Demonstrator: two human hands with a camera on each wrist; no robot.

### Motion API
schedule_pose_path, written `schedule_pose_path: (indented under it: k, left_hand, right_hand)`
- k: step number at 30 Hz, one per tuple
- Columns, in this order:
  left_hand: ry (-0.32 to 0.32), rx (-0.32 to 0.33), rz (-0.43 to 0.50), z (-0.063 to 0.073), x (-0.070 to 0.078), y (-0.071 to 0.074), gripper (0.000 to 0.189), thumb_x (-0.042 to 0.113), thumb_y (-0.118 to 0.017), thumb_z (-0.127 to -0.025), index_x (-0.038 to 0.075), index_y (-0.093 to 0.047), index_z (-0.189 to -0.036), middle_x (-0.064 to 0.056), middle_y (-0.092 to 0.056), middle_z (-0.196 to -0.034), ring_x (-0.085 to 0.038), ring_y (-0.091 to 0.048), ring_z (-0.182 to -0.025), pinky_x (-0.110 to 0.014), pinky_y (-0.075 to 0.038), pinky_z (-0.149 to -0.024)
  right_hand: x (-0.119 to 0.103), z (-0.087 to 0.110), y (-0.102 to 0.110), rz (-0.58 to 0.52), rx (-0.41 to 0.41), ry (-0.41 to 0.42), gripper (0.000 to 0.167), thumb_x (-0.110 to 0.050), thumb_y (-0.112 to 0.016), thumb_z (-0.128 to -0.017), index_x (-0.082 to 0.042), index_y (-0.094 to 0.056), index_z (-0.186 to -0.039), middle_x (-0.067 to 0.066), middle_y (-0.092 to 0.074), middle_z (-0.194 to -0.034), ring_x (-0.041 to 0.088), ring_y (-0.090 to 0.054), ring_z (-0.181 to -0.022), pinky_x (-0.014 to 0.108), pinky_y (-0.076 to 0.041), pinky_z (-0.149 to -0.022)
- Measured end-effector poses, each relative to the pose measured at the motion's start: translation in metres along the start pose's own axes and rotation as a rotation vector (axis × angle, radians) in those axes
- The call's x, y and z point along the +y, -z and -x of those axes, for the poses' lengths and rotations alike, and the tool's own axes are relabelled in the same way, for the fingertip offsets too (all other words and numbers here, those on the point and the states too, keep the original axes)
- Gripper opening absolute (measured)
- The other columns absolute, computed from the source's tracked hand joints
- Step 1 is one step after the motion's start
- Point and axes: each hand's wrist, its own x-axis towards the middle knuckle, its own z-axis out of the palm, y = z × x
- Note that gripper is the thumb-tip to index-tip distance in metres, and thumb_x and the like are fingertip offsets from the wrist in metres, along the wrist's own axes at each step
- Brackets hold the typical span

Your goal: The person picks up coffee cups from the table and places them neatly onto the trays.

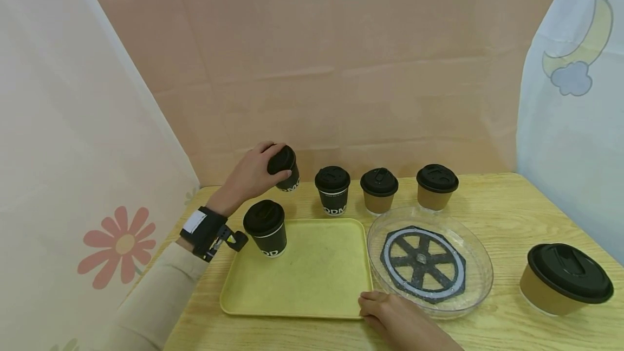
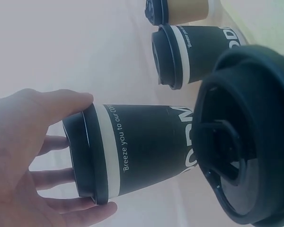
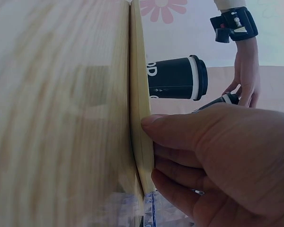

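Note:
My left hand (image 1: 258, 169) grips a black lidded paper coffee cup (image 2: 142, 146) from above, at the back left of the table. Its thumb and fingers spread round the black lid (image 2: 85, 151), and the cup is upright. Below that hand, a second black coffee cup (image 1: 270, 240) stands on the left part of a yellow tray (image 1: 312, 310). At the tray's near right corner, my right hand (image 1: 395, 316) holds the rim, with the thumb (image 3: 165, 130) on the edge and the other fingers curled beside it.
Behind the tray stand another black cup (image 1: 333, 199) and two short brown cups (image 1: 377, 202) with black lids. Right of the tray lies a clear round dish (image 1: 480, 286) with a dark spoked wheel shape (image 1: 421, 259). A wider brown lidded cup (image 1: 551, 291) stands far right.

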Motion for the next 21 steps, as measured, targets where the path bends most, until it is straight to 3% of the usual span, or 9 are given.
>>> schedule_pose_path:
  k: [9, 21]
  left_hand:
    - [-0.013, 0.038, 0.006, 0.008, 0.009, 0.006, 0.068, 0.039, -0.066, -0.091, 0.015, -0.040, -0.149, -0.017, -0.038, -0.151, -0.041, -0.045, -0.132, -0.052, -0.048, -0.103]
    - [-0.084, 0.109, 0.001, 0.025, 0.023, 0.014, 0.067, 0.038, -0.070, -0.089, 0.017, -0.044, -0.147, -0.014, -0.040, -0.149, -0.039, -0.047, -0.130, -0.051, -0.050, -0.100]
  right_hand:
    - [-0.001, 0.000, 0.000, -0.009, -0.010, -0.009, 0.010, -0.016, -0.068, -0.090, -0.024, -0.064, -0.087, 0.002, -0.073, -0.107, 0.017, -0.070, -0.099, 0.030, -0.059, -0.075]
    - [-0.001, 0.000, 0.000, -0.023, -0.014, -0.006, 0.010, -0.015, -0.067, -0.091, -0.023, -0.064, -0.087, 0.000, -0.072, -0.104, 0.012, -0.069, -0.093, 0.026, -0.057, -0.070]
